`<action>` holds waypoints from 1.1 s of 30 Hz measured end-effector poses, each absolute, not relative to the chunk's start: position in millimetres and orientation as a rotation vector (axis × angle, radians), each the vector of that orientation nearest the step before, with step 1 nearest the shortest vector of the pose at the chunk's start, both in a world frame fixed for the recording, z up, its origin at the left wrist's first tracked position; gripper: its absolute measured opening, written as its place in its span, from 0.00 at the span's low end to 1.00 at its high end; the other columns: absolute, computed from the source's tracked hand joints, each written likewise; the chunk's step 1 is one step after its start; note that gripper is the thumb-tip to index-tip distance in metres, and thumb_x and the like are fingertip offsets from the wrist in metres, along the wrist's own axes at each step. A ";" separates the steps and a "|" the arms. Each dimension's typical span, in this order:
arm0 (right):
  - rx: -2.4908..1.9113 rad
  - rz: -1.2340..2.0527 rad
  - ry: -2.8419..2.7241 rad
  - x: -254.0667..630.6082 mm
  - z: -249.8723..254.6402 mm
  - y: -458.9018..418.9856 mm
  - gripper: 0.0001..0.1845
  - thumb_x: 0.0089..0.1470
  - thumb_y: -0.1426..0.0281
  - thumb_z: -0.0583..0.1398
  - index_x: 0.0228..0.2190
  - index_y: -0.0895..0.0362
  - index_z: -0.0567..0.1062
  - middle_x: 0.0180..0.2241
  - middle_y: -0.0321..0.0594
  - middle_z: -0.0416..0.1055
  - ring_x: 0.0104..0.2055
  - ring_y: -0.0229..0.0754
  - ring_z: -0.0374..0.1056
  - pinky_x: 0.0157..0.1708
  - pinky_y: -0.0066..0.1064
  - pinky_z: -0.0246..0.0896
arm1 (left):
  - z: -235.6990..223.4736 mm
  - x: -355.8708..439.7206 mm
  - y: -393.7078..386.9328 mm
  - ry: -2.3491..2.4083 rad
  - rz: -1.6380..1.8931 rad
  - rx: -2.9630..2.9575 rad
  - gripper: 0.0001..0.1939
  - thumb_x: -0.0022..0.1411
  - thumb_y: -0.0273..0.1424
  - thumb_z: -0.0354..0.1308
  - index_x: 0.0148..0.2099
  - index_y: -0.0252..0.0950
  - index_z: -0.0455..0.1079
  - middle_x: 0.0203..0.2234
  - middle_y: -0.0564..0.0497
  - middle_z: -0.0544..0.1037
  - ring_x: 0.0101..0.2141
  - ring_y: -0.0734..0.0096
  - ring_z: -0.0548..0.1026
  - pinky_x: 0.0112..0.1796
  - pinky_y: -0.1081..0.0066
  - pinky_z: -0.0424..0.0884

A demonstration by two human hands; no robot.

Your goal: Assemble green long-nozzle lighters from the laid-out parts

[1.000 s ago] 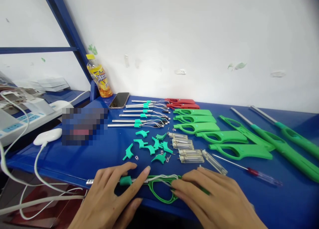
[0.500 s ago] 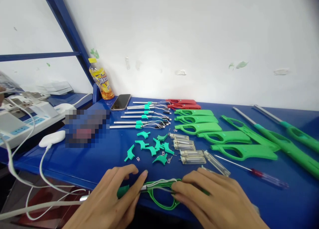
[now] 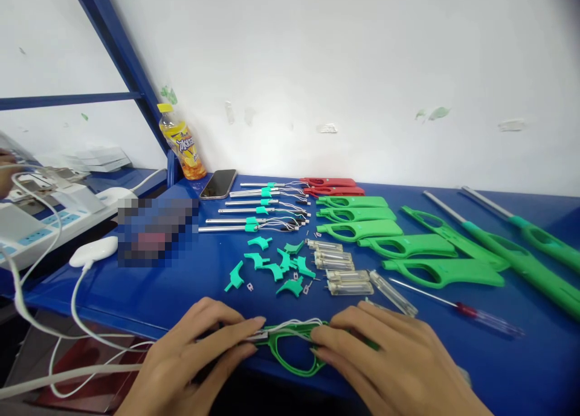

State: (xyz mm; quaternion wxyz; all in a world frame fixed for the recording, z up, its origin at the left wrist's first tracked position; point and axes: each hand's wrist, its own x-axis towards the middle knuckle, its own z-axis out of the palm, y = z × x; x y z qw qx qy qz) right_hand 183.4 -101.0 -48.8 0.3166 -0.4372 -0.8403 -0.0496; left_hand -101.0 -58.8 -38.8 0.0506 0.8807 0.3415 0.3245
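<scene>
Both hands are busy at the front edge of the blue table [image 3: 136, 292], and the left hand [image 3: 199, 349] has just closed in, so its thumb and fingertips now pinch the metal tube [image 3: 259, 336] right by the neck of the open green shell [image 3: 299, 373]. Right hand's [image 3: 385, 355] still gripping the handle end, so looks to me like the joint's better steadied, white wires [image 3: 290, 324] running loosely above the loop.

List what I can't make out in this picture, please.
All in the head view:
- Metal tube: largely hidden by the left hand.
- Green shell: partly covered by the right hand.
- Pixelated item: masked by blocks.
- Another person's hand: cut off by the left edge.
</scene>
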 end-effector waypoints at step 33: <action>-1.203 -0.222 -2.150 179.7 -48.5 -95.5 0.21 0.79 0.60 0.49 0.41 0.48 0.79 0.34 0.27 0.79 0.31 0.34 0.76 0.29 0.31 0.63 | -60.7 -102.6 -68.3 1.264 0.991 2.606 0.16 0.79 0.27 0.53 0.61 0.49 0.74 0.51 0.53 0.72 0.48 0.73 0.76 0.50 0.74 0.72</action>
